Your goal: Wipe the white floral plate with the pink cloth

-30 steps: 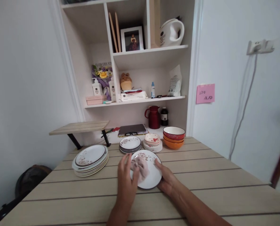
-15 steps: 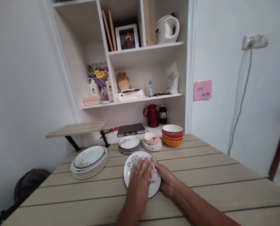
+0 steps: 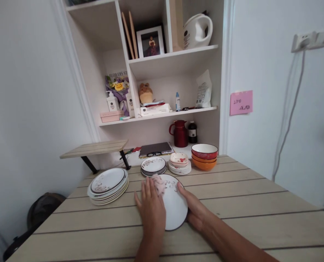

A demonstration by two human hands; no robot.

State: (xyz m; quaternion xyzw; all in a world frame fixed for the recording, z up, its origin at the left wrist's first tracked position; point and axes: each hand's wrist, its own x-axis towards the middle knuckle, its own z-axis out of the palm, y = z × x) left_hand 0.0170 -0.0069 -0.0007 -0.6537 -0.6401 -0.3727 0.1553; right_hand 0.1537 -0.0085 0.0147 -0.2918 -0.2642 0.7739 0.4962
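A white plate (image 3: 175, 207) with a dark rim and a brown flower pattern is in front of me at the middle of the table. My right hand (image 3: 195, 209) grips its right edge, thumb on top and fingers underneath. On the plate's upper left part, my left hand (image 3: 152, 203) presses a crumpled pale pink cloth (image 3: 159, 183); its fingers lie over the cloth's left side and cover part of the plate. Just behind stands a stack of small flowered plates (image 3: 153, 165).
Left of the plate is a stack of larger plates (image 3: 108, 181), near a raised wooden stand (image 3: 93, 148). Small pink-and-white dishes (image 3: 179, 167) and stacked bowls (image 3: 204, 160) stand at the back right. A red jug (image 3: 180, 134) is behind them, below the shelves.
My left hand and the cloth have moved from the plate's right side to its upper left. My right hand still holds the right edge. The camera view has shifted slightly.
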